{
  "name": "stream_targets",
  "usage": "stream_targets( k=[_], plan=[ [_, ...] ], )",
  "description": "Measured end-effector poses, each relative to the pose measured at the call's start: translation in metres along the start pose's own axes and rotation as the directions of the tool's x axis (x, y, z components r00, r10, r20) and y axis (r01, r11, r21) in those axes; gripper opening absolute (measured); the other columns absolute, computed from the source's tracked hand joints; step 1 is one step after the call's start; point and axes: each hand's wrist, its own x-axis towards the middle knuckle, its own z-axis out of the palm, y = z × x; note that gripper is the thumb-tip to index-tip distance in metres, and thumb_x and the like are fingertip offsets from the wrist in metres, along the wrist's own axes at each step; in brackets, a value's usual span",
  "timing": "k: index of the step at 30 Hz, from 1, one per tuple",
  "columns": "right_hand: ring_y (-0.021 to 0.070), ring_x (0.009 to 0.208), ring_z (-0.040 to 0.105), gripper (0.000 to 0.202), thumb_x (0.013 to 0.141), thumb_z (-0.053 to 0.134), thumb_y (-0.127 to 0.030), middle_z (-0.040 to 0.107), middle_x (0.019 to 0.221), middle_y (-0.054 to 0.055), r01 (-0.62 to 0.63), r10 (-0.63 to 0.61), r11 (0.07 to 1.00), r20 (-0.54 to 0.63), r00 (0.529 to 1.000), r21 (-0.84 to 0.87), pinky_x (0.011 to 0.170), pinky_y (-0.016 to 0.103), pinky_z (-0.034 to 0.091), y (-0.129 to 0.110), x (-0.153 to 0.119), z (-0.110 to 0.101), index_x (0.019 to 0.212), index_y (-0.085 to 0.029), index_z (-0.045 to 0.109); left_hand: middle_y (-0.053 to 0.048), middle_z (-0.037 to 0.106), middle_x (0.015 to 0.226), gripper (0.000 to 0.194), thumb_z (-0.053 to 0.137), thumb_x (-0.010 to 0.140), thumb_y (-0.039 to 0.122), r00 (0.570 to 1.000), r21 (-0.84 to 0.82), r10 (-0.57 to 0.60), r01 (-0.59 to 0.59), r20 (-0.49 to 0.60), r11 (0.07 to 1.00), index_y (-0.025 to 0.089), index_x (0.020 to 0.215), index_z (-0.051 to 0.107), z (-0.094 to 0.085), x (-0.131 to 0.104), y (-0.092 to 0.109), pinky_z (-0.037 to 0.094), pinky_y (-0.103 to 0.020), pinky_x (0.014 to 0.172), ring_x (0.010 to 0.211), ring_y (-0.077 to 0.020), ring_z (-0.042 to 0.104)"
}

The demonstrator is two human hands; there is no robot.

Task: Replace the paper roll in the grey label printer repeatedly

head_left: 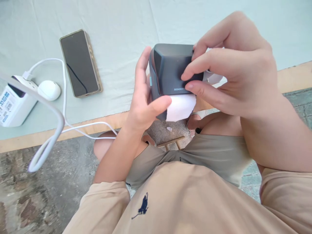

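Observation:
A dark label printer (172,70) marked NIIMBOT is held up over the table's front edge. White paper (180,107) with an uneven end sticks out of its near side. My left hand (143,94) grips the printer's left side, with the thumb beside the paper. The fingertips of my right hand (234,68) touch the printer's dark cover, and its thumb rests near the lettering. Behind the right fingers, a whitish thing (214,78) shows at the printer's right side, partly hidden.
A phone (80,65) lies on the cloth-covered table (117,19). At the far left are a white power strip (20,105), a round white device (49,90) and a white cable (65,87) that loops over the table edge. My legs are below.

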Motion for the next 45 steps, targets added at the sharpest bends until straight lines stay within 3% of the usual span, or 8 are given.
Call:
stream_targets(
  k=[4,13,18,22,29,34,39,45],
  plan=[
    [0.0145,0.127,0.052,0.047,0.088,0.051,-0.05,0.05,0.135,0.006,-0.141,0.144,0.989,0.091,0.985,-0.037,0.1,0.031,0.05,-0.008,0.002,-0.003,0.128,-0.026,0.05,-0.006,0.06,0.117,0.038,0.056,0.089,0.051,0.984,-0.02,-0.097,0.095,-0.148,0.995,0.024,0.116,0.051,0.012,-0.001,0.011,0.043,-0.043,0.114,0.137,-0.0256,0.046],
    [0.0207,0.119,0.055,0.057,0.08,0.053,-0.062,0.054,0.131,-0.003,-0.351,0.364,0.931,0.184,0.913,-0.102,0.117,0.056,0.032,-0.012,0.005,-0.005,0.13,-0.036,0.044,-0.009,0.059,0.12,0.045,0.057,0.089,0.049,0.991,0.021,-0.082,0.085,-0.104,0.996,0.02,0.122,0.049,0.008,-0.002,0.011,0.039,-0.041,0.118,0.142,-0.0268,0.04],
    [0.0179,0.111,0.059,0.054,0.077,0.062,-0.053,0.055,0.128,-0.004,-0.355,0.367,0.93,0.179,0.913,-0.096,0.119,0.055,0.027,-0.013,0.006,-0.006,0.125,-0.034,0.045,-0.009,0.061,0.119,0.043,0.056,0.09,0.049,0.993,0.039,-0.074,0.078,-0.095,0.996,0.021,0.122,0.051,0.008,-0.004,0.011,0.04,-0.042,0.116,0.142,-0.0275,0.041],
    [0.0148,0.106,0.061,0.05,0.077,0.063,-0.055,0.058,0.127,-0.008,-0.293,0.301,0.953,0.129,0.945,-0.08,0.106,0.045,0.041,-0.01,0.004,-0.002,0.12,-0.035,0.047,-0.007,0.063,0.113,0.039,0.058,0.089,0.046,0.992,0.035,-0.061,0.065,-0.109,0.997,0.025,0.121,0.054,0.009,-0.003,0.011,0.042,-0.043,0.114,0.14,-0.0266,0.044],
    [0.0145,0.117,0.061,0.04,0.092,0.039,-0.051,0.061,0.126,0.002,-0.173,0.175,0.983,0.031,0.984,-0.066,0.091,0.033,0.047,-0.002,0.004,-0.001,0.116,-0.023,0.057,-0.005,0.067,0.108,0.036,0.04,0.096,0.048,0.977,-0.047,-0.117,0.11,-0.18,0.993,0.024,0.105,0.065,0.009,0.003,0.01,0.042,-0.042,0.114,0.132,-0.0261,0.05],
    [0.0153,0.116,0.061,0.045,0.09,0.043,-0.052,0.06,0.127,0.003,-0.142,0.145,0.989,0.09,0.985,-0.033,0.086,0.031,0.048,-0.003,0.004,-0.006,0.121,-0.021,0.054,-0.001,0.068,0.104,0.036,0.037,0.099,0.041,0.968,-0.066,-0.102,0.089,-0.228,0.994,0.022,0.1,0.068,0.003,0.002,0.007,0.044,-0.039,0.112,0.107,-0.0188,0.065],
    [0.0153,0.123,0.057,0.056,0.085,0.051,-0.06,0.055,0.134,0.002,-0.117,0.123,0.992,0.146,0.982,-0.047,0.097,0.035,0.05,-0.005,0.002,-0.007,0.13,-0.027,0.047,0.003,0.069,0.091,0.034,0.038,0.1,0.032,0.964,-0.139,-0.139,0.11,-0.224,0.984,0.021,0.092,0.069,0.004,0.002,0.009,0.046,-0.031,0.11,0.084,-0.0105,0.067],
    [0.0177,0.117,0.053,0.055,0.082,0.051,-0.061,0.055,0.123,0.005,-0.118,0.126,0.987,0.065,0.99,-0.106,0.102,0.038,0.046,-0.009,0.006,-0.012,0.125,-0.026,0.054,-0.005,0.069,0.109,0.043,0.034,0.097,0.049,0.966,-0.163,-0.202,0.176,-0.16,0.971,0.022,0.11,0.064,0.006,0.003,0.011,0.045,-0.041,0.112,0.132,-0.024,0.052]
  ],
)
